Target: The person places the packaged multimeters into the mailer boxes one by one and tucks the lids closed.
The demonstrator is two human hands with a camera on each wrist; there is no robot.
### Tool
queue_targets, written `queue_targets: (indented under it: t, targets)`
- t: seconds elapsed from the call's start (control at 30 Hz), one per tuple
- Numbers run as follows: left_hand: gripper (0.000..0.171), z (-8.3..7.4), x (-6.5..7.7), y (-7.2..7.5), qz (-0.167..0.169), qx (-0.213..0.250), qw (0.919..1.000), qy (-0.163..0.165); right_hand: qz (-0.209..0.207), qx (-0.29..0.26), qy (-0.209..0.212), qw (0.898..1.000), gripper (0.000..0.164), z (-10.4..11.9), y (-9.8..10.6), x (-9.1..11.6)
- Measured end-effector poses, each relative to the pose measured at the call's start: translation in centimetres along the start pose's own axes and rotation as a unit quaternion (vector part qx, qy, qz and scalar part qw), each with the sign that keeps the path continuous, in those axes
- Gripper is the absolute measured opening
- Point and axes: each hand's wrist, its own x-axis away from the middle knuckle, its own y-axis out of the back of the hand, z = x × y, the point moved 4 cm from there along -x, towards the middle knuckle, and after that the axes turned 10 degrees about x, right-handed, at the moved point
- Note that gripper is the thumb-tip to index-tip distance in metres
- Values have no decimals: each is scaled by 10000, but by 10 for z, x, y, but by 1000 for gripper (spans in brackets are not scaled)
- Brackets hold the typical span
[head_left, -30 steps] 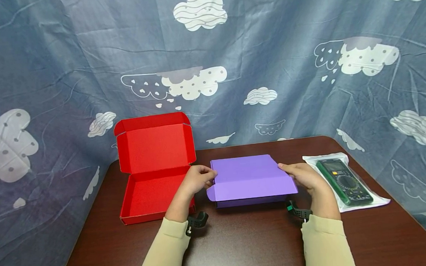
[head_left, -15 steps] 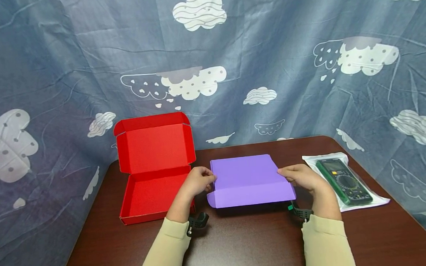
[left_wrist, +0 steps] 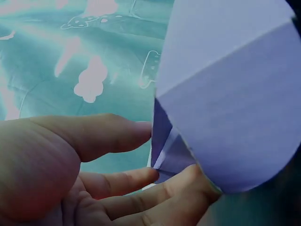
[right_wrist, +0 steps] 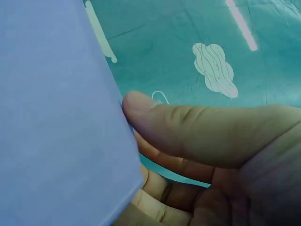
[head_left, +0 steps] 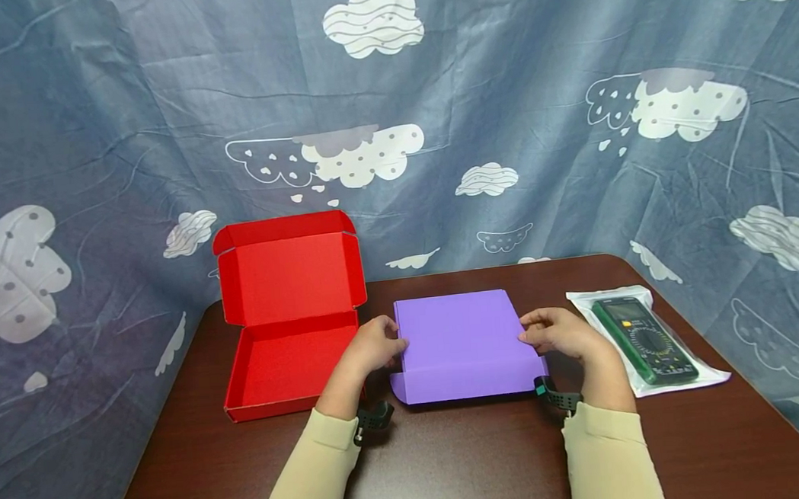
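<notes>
A purple cardboard box [head_left: 462, 329] lies at mid-table, its lid down over the tray and its front flap [head_left: 472, 382] hanging outside at the near side. At its left side, my left hand [head_left: 376, 344] touches the wall; the left wrist view shows the thumb against the edge, fingers extended beside a rounded side tab [left_wrist: 244, 117]. Opposite, my right hand [head_left: 561, 333] touches the right edge of the lid with the thumb, while the bent fingers lie against the side, partly hidden by the lid [right_wrist: 61, 103].
Left of the purple box, a red cardboard box [head_left: 296, 359] stands with its lid raised. A green and black multimeter [head_left: 645, 341] in a clear and white plastic bag [head_left: 713, 379] lies on the right of the brown table [head_left: 468, 467]. Behind hangs a cloud-patterned blue cloth [head_left: 533, 81].
The purple lid has come down and its front flap now hangs lower over the near side. Both hands have slid slightly nearer along the box sides, and the right fingers have spread.
</notes>
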Motion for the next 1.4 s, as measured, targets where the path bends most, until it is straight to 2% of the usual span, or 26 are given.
queue_targets:
  t: [0.2,0.4,0.53,0.67,0.83,0.9,1.1,1.4]
  targets:
    - [33,4,-1,-3,108,-57,9997,193,38,-57,-92,9999,49,0,-2,0]
    - [34,4,-1,-5,113,-132,9996,200,70,-29,-201,9998,47,2,-3,1]
    - [33,2,1,-5,70,-348,9992,182,49,322,-320,9990,45,5,-2,4]
    - [33,-3,4,-5,88,-829,9965,45,29,658,-490,9966,39,9,-2,6]
    - [32,-8,9,-7,448,-1279,9908,54,60,1272,-670,9896,28,11,-1,7]
    - [30,-9,12,-8,600,-1289,9898,115,71,1413,-714,9874,26,12,-1,8]
    - [24,-13,14,-10,635,-1551,9857,-151,21,1554,-470,9867,21,16,-3,10]
    - [24,-14,10,-12,360,-1965,9792,-361,-304,1818,-211,9826,20,17,-5,3]
